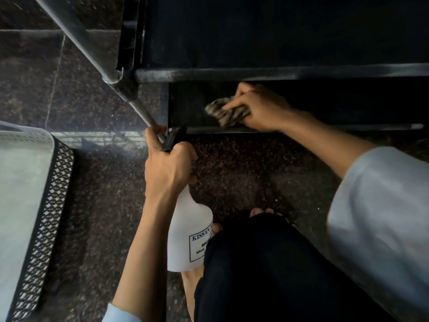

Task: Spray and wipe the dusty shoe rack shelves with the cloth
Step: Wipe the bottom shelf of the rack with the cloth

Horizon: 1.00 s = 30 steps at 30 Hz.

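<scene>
A black shoe rack fills the top of the view, with an upper shelf [255,33] and a lower shelf [185,105] just above the floor. My right hand [257,108] grips a crumpled, patterned cloth [222,112] and presses it on the lower shelf, left of its middle. My left hand [167,166] holds a white spray bottle [190,238] by its black trigger head [173,138], close to the rack's front left post [97,49]. The bottle hangs down over the floor in front of the rack.
A white bin with a black perforated band [44,219] stands at the left on the dark speckled stone floor [243,173]. My dark-trousered knee [267,270] and bare feet fill the bottom middle. A grey metal bar [278,73] runs along the upper shelf's front.
</scene>
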Tool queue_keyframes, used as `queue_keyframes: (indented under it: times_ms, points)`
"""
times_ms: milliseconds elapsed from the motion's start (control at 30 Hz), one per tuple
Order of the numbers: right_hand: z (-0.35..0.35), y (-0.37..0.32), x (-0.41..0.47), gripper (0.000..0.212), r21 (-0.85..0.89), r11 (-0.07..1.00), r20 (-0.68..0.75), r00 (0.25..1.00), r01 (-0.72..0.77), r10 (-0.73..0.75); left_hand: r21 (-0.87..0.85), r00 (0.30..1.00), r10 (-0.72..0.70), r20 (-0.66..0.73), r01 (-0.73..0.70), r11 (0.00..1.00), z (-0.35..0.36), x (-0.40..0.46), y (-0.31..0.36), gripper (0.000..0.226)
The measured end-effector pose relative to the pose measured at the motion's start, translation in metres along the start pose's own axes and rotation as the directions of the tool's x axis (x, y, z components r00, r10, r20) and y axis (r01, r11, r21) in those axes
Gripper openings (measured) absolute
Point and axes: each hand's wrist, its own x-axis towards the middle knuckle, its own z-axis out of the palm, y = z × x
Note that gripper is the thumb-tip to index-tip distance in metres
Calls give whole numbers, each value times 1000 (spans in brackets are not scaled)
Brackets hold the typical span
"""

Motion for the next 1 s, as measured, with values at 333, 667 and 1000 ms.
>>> queue_keyframes:
  times_ms: [333,667,1000]
  points:
    - [-13,44,-21,38,0,982,38,981,-188,188,-13,1000,6,-16,-6,1000,9,-1,7,50]
    - [7,11,-7,47,-22,981,-37,980,-195,194,24,997,70,26,-71,997,34,-8,23,55]
    - [-26,126,-83,28,-7,750,-201,735,-662,647,-39,993,90,73,-88,995,66,-28,33,53]
